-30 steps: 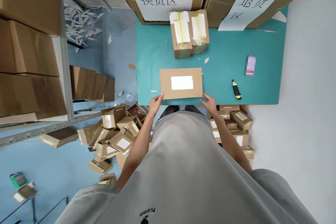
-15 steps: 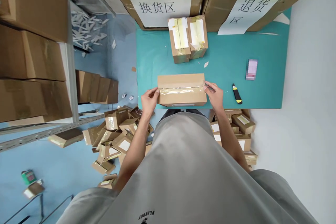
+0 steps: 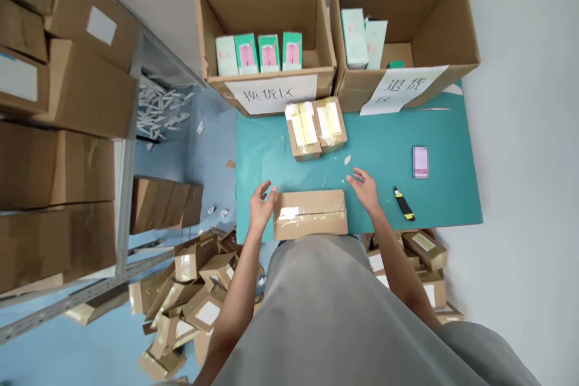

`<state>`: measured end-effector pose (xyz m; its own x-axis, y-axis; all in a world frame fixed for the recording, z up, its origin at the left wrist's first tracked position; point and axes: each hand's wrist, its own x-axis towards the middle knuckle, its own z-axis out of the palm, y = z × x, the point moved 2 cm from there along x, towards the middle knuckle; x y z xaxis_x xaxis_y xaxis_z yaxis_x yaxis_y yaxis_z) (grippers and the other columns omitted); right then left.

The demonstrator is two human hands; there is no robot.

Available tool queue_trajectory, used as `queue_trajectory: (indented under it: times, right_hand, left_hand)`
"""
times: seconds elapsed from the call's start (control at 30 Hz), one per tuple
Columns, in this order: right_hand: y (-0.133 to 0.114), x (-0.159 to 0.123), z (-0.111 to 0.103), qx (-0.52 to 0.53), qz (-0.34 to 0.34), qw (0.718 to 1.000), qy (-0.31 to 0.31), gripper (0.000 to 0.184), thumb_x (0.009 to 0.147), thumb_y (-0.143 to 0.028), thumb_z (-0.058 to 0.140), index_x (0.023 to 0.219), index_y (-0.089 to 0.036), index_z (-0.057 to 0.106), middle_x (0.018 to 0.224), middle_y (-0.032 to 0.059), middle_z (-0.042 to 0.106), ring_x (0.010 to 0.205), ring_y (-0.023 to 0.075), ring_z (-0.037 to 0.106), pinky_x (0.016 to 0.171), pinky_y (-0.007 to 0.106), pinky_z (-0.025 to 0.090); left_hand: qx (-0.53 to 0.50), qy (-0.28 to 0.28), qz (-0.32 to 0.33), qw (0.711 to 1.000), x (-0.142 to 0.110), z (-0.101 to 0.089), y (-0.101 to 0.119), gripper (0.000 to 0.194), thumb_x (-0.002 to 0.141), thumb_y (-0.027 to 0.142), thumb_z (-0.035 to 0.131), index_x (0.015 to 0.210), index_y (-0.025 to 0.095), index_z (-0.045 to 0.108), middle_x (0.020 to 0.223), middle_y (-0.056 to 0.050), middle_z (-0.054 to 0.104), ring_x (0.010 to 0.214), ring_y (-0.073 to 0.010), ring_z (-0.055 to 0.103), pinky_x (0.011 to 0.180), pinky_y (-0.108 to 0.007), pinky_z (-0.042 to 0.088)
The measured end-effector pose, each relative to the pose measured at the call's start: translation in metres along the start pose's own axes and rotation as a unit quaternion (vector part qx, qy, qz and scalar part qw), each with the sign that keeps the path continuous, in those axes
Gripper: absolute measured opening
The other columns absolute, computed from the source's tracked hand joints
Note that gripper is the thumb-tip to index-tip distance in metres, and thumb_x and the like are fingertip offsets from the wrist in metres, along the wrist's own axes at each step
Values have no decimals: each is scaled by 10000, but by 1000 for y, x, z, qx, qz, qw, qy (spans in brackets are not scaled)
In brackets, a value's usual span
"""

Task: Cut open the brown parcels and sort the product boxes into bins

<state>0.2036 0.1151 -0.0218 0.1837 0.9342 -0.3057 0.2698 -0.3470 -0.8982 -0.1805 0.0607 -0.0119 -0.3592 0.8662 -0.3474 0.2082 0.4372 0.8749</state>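
Observation:
A long brown cardboard box (image 3: pixel 310 202) with clear tape along its top lies at the front edge of the teal table, against my body. My left hand (image 3: pixel 262 208) is beside its left end, fingers apart and holding nothing; whether the thumb touches the box I cannot tell. Off the box's upper right corner, my right hand (image 3: pixel 364 190) hovers with fingers spread and nothing in them. Further back, two small taped boxes (image 3: pixel 304 148) stand side by side with white labels. To the right of my right hand lies a black and yellow box cutter (image 3: pixel 404 204).
Two big open cartons with paper signs, the left carton (image 3: pixel 326 48) and the right carton (image 3: pixel 434 18), stand at the back and hold green-and-white packs. A phone-like item (image 3: pixel 420 162) lies at right. Shelved boxes (image 3: pixel 85 172) line the left; discarded boxes (image 3: pixel 208 313) cover the floor.
Both hands have let go of the long box and spread apart from its ends. My view has tilted up, so the insides of the back cartons now show.

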Motion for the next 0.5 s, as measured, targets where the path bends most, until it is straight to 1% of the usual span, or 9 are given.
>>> queue_trajectory:
  times: [0.07,0.13,0.2,0.23,0.3,0.37,0.43,0.5]
  right_hand:
    - [-6,52,11,11,4,1000,21,921,789,-757,854,1468,-152,709,1570,239,679,1386,386,710,1164,565,609]
    - [-10,99,29,23,19,999,33,998,743,-743,894,1513,-149,671,1583,241,671,1388,378,705,1173,545,596]
    - [-10,136,51,38,29,998,33,1000,720,-727,915,1503,-156,665,1532,227,713,1357,356,719,1180,528,582]
    - [-9,149,62,46,30,998,29,988,721,-726,911,1490,-157,664,1485,216,742,1324,341,734,1174,520,583]
    - [-3,164,80,55,23,998,23,971,737,-730,886,1475,-146,651,1404,202,780,1247,317,761,1143,507,600]
    - [7,165,89,54,13,998,32,962,757,-726,861,1485,-141,631,1403,204,775,1207,303,771,1109,492,620]
    - [19,158,85,43,2,998,50,951,779,-710,847,1510,-149,612,1462,214,738,1215,300,769,1088,478,632]
    - [32,148,71,21,-18,998,55,921,830,-696,808,1543,-155,587,1490,224,714,1207,304,776,1058,483,649]
  left_hand:
    - [0,-23,20,1000,41,18,19,554,979,514,786,1433,205,713,1569,-206,692,1534,-379,611,1294,-561,471]
    - [5,-49,17,999,81,42,36,631,953,493,823,1490,193,682,1603,-224,664,1570,-391,578,1322,-575,432]
    - [5,-71,-6,997,116,67,47,709,917,471,859,1523,162,660,1591,-245,667,1566,-399,585,1328,-572,425]
    - [1,-81,-19,997,130,78,50,737,899,460,871,1528,142,656,1563,-254,686,1542,-402,608,1317,-569,441]
    - [-10,-96,-30,995,147,93,50,761,865,446,884,1515,117,667,1473,-250,745,1467,-400,672,1279,-570,489]
    - [-16,-109,-24,994,150,100,43,751,830,453,897,1476,122,704,1362,-221,806,1373,-394,734,1243,-582,528]
    - [-10,-121,-20,992,142,102,32,714,797,469,915,1416,149,758,1263,-182,846,1298,-390,773,1227,-599,545]
    - [1,-135,-26,991,129,105,22,655,780,469,920,1351,169,804,1197,-150,867,1254,-389,797,1228,-602,553]
